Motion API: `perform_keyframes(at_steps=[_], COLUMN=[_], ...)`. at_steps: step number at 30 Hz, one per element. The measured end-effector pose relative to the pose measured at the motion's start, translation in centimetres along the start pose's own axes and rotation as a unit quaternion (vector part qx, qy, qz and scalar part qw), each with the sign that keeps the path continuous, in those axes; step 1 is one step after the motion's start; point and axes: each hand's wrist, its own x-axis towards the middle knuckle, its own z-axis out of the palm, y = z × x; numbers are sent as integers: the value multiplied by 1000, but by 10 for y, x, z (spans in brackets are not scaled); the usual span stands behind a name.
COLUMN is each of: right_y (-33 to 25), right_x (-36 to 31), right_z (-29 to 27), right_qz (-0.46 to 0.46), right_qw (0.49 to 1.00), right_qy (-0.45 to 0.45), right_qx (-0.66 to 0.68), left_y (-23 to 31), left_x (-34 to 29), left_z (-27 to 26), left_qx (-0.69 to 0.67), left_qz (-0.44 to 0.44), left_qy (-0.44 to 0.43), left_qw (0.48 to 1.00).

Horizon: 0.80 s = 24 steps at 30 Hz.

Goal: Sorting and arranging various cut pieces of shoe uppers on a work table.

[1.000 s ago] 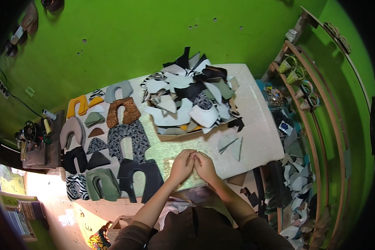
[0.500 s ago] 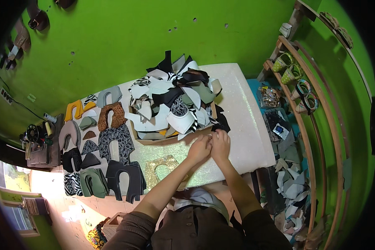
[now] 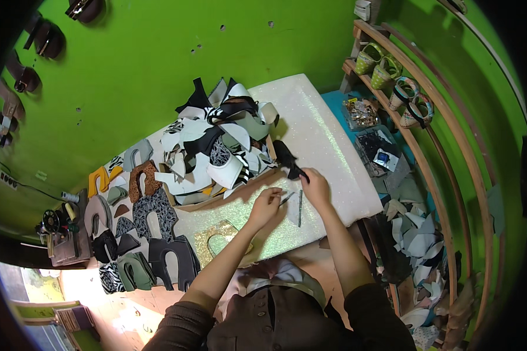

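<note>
My left hand is over the white glittery tabletop with its fingers pinched. A slim dark pen-like stick projects from beside its fingertips. My right hand grips the near end of a black cut piece of material, which lies just right of the heaped box. Between my hands, a second slim pen-like stick lies on the table. A gold glitter U-shaped piece rests near the front edge, partly behind my left forearm.
A low cardboard box overflows with scraps. Stacks of U-shaped cut pieces, including dark grey ones, cover the table's left part. A wooden rack with sandals stands on the right, above bins and loose scraps.
My hands were together by the box's near right corner and are now apart. The two slim sticks have come into sight. My right hand is now on the black piece. The view has shifted.
</note>
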Motion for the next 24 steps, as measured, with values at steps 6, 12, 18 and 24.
perform_keyframes(at_steps=[6,12,18,24], right_y=[-41,-75,-65,-64], right_x=[-63,-81,-59,-52], right_z=[-1,10,31,45], right_qz=[-51,-183,197,181], right_qw=[993,962,886,815], right_qy=[-45,-112,-122,-319], right_qx=[93,167,401,448], left_y=[7,-29,-2,-15], left_x=[-18,-33,-69,-83], left_z=[3,-29,-54,-62], left_qx=[-278,-31,214,264], left_qz=[-108,28,172,181], left_qy=[1,131,154,152], left_qw=[954,991,949,935])
